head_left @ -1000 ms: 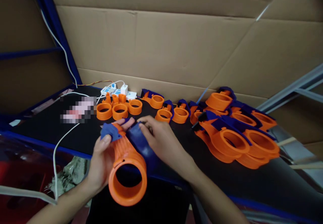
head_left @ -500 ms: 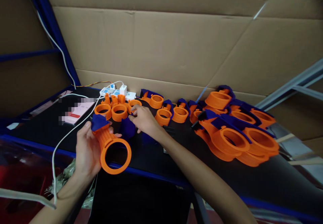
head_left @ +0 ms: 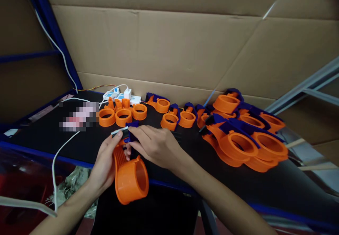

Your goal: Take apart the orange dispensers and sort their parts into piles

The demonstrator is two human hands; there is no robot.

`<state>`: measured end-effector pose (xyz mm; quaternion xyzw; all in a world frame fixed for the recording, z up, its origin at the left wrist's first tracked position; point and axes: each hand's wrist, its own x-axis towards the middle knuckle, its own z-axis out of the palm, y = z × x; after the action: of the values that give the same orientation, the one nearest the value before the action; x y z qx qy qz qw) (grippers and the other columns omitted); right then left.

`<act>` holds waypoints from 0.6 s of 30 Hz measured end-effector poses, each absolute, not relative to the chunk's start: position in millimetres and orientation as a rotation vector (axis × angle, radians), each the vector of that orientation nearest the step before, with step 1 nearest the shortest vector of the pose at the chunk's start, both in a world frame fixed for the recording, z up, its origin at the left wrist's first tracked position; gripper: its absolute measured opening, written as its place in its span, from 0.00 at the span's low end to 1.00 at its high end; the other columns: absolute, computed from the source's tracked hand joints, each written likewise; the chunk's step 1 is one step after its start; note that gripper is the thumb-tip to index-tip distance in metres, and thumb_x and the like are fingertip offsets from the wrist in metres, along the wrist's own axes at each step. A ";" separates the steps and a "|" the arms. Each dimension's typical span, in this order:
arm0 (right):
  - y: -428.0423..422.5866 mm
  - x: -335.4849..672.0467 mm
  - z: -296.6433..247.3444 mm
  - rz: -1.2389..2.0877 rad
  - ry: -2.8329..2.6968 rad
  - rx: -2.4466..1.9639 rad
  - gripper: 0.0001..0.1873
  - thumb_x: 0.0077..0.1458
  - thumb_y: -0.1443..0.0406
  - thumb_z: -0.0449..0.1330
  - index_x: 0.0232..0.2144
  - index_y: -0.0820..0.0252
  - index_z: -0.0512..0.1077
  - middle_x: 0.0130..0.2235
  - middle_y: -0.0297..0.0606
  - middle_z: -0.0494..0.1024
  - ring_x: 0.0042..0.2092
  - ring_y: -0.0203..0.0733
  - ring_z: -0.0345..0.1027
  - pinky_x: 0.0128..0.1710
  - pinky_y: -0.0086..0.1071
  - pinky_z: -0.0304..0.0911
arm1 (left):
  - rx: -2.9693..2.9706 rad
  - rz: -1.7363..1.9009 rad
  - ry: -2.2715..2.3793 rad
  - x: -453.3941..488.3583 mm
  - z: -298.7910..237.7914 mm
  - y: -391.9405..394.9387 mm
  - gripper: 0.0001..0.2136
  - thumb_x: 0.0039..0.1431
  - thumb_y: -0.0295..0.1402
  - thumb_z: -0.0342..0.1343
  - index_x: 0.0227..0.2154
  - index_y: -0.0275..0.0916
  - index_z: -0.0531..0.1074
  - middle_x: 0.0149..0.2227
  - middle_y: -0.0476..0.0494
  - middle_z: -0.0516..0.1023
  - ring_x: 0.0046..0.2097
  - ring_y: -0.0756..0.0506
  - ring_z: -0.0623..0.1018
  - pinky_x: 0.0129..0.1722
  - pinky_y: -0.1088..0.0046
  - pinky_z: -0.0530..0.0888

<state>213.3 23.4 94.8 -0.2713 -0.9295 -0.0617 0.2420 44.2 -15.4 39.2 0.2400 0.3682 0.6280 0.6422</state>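
Note:
My left hand point(head_left: 104, 162) is closed around the handle of an orange tape dispenser point(head_left: 131, 183), its hollow ring hanging down toward me. A pale serrated blade strip point(head_left: 119, 131) shows at the dispenser's head, with my left thumb against it. My right hand point(head_left: 155, 145) is closed on a dark blue plastic part point(head_left: 133, 133) right beside the blade. My fingers hide most of that blue part, and I cannot tell whether it is fixed to the dispenser. Behind my hands, several orange dispenser bodies point(head_left: 123, 117) stand on the black table point(head_left: 87, 144).
Several orange-and-blue dispensers point(head_left: 243, 148) lie piled at the right, and others point(head_left: 169, 121) stand in a row along the cardboard wall point(head_left: 169, 47). A white power strip point(head_left: 135, 99) sits at the back left. A white cable point(head_left: 54, 171) hangs over the table's left front edge.
My left hand has turned the dispenser, so its ring now shows from the side and its blade is visible. My right hand has come from the table to the dispenser's head.

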 end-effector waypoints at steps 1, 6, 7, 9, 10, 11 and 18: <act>22.0 211.8 88.7 -0.244 -2.523 -0.746 0.18 0.69 0.61 0.51 0.51 0.68 0.71 0.43 0.47 0.80 0.44 0.44 0.75 0.35 0.34 0.67 | 0.586 1.416 0.830 46.8 38.3 -15.9 0.12 0.57 0.40 0.64 0.33 0.35 0.73 0.23 0.49 0.72 0.22 0.51 0.72 0.22 0.78 0.72; 34.9 219.6 70.6 -0.223 -2.356 -0.737 0.16 0.68 0.67 0.50 0.50 0.67 0.73 0.42 0.43 0.82 0.40 0.39 0.76 0.33 0.30 0.66 | 0.624 1.460 0.797 55.1 38.8 -14.8 0.13 0.60 0.40 0.62 0.30 0.35 0.71 0.20 0.54 0.65 0.20 0.55 0.63 0.19 0.80 0.65; 40.0 226.8 72.3 -0.232 -2.298 -0.772 0.15 0.67 0.67 0.50 0.49 0.65 0.74 0.41 0.42 0.82 0.39 0.39 0.76 0.33 0.30 0.66 | 0.613 1.473 0.814 54.7 40.1 -14.4 0.13 0.60 0.41 0.62 0.30 0.35 0.72 0.19 0.54 0.64 0.20 0.55 0.61 0.19 0.80 0.64; 51.1 246.3 79.7 -0.271 -2.142 -0.922 0.16 0.67 0.68 0.50 0.47 0.61 0.76 0.39 0.41 0.82 0.38 0.39 0.76 0.35 0.31 0.67 | 0.599 1.495 0.855 52.0 43.8 -14.6 0.14 0.60 0.42 0.62 0.31 0.34 0.73 0.18 0.55 0.62 0.19 0.56 0.59 0.18 0.81 0.61; 56.3 256.9 84.1 -0.285 -2.068 -1.011 0.16 0.67 0.68 0.50 0.46 0.59 0.77 0.39 0.40 0.82 0.39 0.40 0.76 0.37 0.31 0.67 | 0.602 1.504 0.872 50.3 46.3 -15.4 0.14 0.60 0.43 0.61 0.32 0.34 0.75 0.18 0.55 0.61 0.19 0.56 0.59 0.18 0.81 0.60; 60.7 266.7 87.7 -0.285 -2.026 -1.082 0.15 0.67 0.67 0.51 0.45 0.58 0.78 0.38 0.40 0.82 0.39 0.41 0.76 0.39 0.32 0.67 | 0.619 1.498 0.879 48.9 49.1 -16.7 0.15 0.60 0.43 0.61 0.34 0.33 0.76 0.18 0.55 0.61 0.19 0.56 0.59 0.18 0.80 0.59; 57.8 279.0 73.1 -0.179 -2.503 -1.050 0.12 0.66 0.63 0.56 0.45 0.55 0.79 0.39 0.40 0.77 0.42 0.41 0.70 0.35 0.30 0.61 | 0.815 1.275 0.889 50.1 58.1 -29.9 0.16 0.63 0.41 0.58 0.43 0.32 0.77 0.22 0.49 0.68 0.21 0.54 0.62 0.18 0.79 0.58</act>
<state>279.0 57.8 73.1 -0.3775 -0.8998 -0.0643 0.2092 50.1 -29.9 58.1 0.3570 0.3897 0.5589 0.6390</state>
